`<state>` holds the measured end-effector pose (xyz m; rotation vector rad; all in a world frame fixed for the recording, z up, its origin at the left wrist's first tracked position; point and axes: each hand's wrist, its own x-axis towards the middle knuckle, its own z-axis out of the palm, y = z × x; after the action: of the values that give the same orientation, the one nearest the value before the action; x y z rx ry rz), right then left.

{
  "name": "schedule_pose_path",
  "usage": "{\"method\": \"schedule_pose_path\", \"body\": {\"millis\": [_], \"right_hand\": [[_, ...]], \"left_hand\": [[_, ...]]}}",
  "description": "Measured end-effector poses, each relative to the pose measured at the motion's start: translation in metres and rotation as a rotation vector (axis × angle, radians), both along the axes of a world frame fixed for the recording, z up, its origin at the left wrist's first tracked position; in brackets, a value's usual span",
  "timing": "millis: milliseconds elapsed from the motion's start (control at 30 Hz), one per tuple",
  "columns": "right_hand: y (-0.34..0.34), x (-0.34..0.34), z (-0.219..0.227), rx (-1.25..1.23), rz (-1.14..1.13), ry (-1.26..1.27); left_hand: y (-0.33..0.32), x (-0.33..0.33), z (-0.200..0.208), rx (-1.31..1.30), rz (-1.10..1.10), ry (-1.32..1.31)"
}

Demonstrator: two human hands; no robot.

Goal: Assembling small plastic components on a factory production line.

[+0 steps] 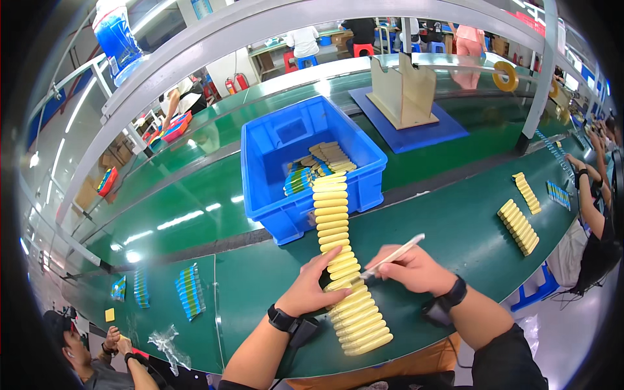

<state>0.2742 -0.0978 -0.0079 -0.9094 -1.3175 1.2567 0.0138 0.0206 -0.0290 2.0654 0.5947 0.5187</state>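
A long strip of pale yellow, rounded rods (335,224) laid side by side runs from the blue bin's near rim down over the green table toward me. My left hand (311,286) rests against the strip's left side, forefinger and thumb spread apart on the rods. In my closed right hand (411,269), a slim white pen-like tool (406,248) slants down to the left. Its lower end meets the strip near my left thumb. Inside the blue bin (312,211) lie more yellow strips (331,156) and some blue-and-green wrapped packs (298,180).
Yellow rod strips (518,226) lie at the right, wrapped packs (190,291) at the left. Beyond the bin, a beige stand (404,97) sits on a blue board (426,138). A metal frame (312,21) arches overhead. Co-workers' hands (117,341) work at the left, others at the right.
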Motion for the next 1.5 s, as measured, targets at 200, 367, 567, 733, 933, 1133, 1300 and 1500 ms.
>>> {"method": "schedule_pose_path", "body": {"millis": [200,367,567,733,933,1133,1300,1500], "right_hand": [[0.008,-0.036,0.011,0.468,-0.05,-0.658],[0.005,-0.017,0.015,0.41,-0.148,-0.715],[0.003,0.004,0.011,0.34,-0.313,-0.499],[-0.009,-0.012,0.016,0.168,-0.141,-0.046],[-0.023,-0.015,0.028,-0.259,0.291,0.027],[-0.033,-0.023,0.032,-0.434,0.796,-0.083],[-0.029,-0.017,0.032,-0.506,0.791,-0.195],[-0.023,-0.012,0.026,-0.532,0.756,-0.221]], "left_hand": [[-0.002,0.0,0.004,0.061,-0.005,-0.016],[-0.003,-0.001,0.003,0.019,0.005,-0.016],[-0.004,-0.009,0.007,-0.175,-0.01,-0.193],[-0.028,-0.007,0.03,-0.277,-0.175,-0.371],[-0.046,-0.002,0.042,-0.163,-0.303,-0.33],[-0.031,-0.001,0.043,-0.705,-0.224,-0.519],[-0.019,-0.007,0.023,-0.247,-0.06,-0.256],[-0.014,-0.01,0.011,0.069,0.032,0.034]]}}
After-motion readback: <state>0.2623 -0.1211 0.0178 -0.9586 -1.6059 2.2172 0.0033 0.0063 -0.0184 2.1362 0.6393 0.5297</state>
